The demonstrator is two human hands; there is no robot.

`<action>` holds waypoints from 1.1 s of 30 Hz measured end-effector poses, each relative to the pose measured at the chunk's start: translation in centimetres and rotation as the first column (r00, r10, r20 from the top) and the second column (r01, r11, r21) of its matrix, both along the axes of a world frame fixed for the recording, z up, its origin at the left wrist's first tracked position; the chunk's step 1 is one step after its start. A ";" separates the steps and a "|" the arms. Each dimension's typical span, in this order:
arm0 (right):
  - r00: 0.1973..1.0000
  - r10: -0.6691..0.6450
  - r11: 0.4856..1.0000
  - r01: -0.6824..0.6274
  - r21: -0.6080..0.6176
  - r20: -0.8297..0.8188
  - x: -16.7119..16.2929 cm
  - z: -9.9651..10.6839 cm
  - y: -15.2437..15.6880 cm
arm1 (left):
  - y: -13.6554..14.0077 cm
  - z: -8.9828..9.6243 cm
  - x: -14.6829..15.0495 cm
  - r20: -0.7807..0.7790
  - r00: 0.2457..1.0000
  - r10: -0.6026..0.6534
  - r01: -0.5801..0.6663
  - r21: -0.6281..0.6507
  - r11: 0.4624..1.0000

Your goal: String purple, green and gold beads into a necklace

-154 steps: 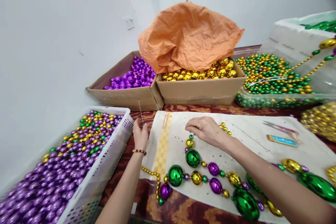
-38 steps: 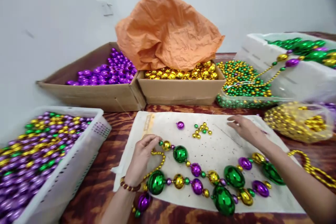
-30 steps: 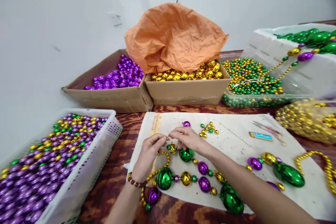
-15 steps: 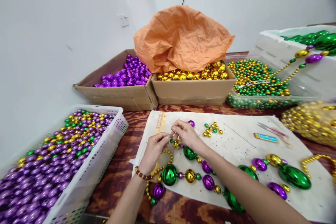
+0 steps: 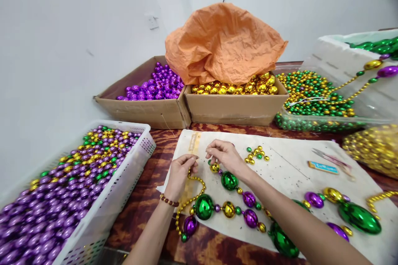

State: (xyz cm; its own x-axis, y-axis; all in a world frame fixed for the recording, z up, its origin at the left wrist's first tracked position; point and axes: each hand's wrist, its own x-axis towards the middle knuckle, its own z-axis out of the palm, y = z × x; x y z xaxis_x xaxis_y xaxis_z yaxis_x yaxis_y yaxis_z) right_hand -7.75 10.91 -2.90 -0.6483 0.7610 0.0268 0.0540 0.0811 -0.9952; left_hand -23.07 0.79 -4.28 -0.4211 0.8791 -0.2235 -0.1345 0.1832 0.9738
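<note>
Largest is our perforated white basket (image 5: 115, 192), at nine o'clock from our hands, heaped with purple, gold and green beads. At two o'clock, a white foam box (image 5: 328, 56) holds green baubles. Two cardboard boxes touch: the one at eleven o'clock (image 5: 146, 114) has purple baubles, the one at one o'clock (image 5: 233, 109) gold baubles, partly covered by a crumpled orange sheet (image 5: 224, 45). The clear tub (image 5: 357, 119) at two o'clock carries small gold and green beads; a clear bag (image 5: 373, 149) at three bulges with gold ones.

Our left hand (image 5: 178, 176) pinches its fingertips together above a gold bead chain (image 5: 178, 216); our right hand (image 5: 228, 158), near it, brings its fingertips together at the bauble strand's (image 5: 204, 207) upper end. We cannot tell whether either clamps a thread.

That strand lies in two rows across the white cloth (image 5: 298, 145) toward four o'clock, our right forearm hiding part. At three o'clock lie scissors (image 5: 333, 159), a small blue-and-orange box (image 5: 323, 167) and loose small beads (image 5: 258, 154).
</note>
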 end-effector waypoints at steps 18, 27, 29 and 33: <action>0.947 0.198 0.953 -0.246 0.175 0.254 -0.6 0.9 1.3 | 0.6 2.2 0.4 -0.246 0.941 -0.230 0.224 -0.054 0.973; 0.953 0.091 0.954 -0.167 0.249 0.290 1.4 0.2 0.9 | 0.9 2.9 -0.3 -0.606 0.703 -0.373 0.354 -0.156 0.922; 0.956 0.082 0.957 -0.154 0.247 0.280 1.5 0.4 0.5 | 1.0 2.9 -0.6 -0.462 0.763 -0.452 0.395 -0.219 0.892; 0.950 0.196 0.964 -0.232 0.130 0.241 1.8 0.0 -0.3 | 0.8 3.0 -1.6 0.007 0.887 -0.461 0.449 -0.243 0.860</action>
